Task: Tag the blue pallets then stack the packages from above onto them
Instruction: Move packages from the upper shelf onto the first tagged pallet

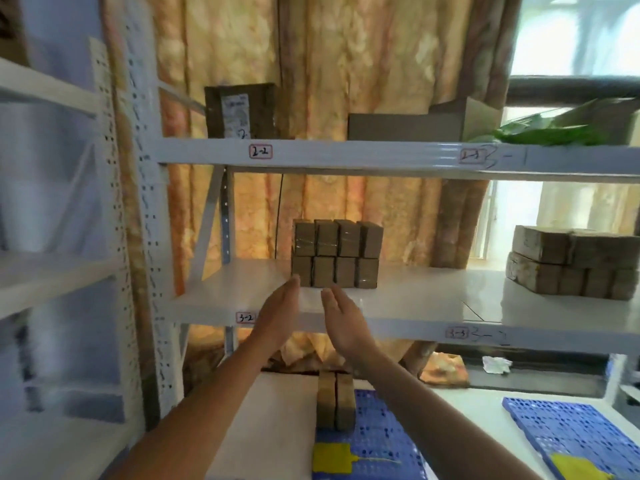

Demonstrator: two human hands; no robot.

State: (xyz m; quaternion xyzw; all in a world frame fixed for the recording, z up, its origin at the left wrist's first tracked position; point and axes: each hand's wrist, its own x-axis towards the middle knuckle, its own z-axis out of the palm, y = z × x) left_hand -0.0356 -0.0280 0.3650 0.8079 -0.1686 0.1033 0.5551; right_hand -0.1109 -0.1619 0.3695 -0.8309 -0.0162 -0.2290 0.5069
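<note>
A block of several brown wrapped packages (pixel 336 253) stands two rows high on the white shelf (pixel 408 303) marked 3-2. My left hand (pixel 280 308) and my right hand (pixel 341 315) reach up toward it with straight fingers, palms facing each other, just below its front edge and holding nothing. On the lower surface lies a blue pallet (pixel 374 441) with a yellow tag (pixel 332 457) and two packages (pixel 336 400) standing on its far end. A second blue pallet (pixel 571 434) with a yellow tag (pixel 576 462) lies at the right.
More brown packages (pixel 571 268) are stacked at the right of the same shelf. The shelf above, marked 2-2, holds a labelled carton (pixel 240 110), a grey box (pixel 408 124) and green leaves (pixel 547 131). A perforated white upright (pixel 145 216) stands at the left.
</note>
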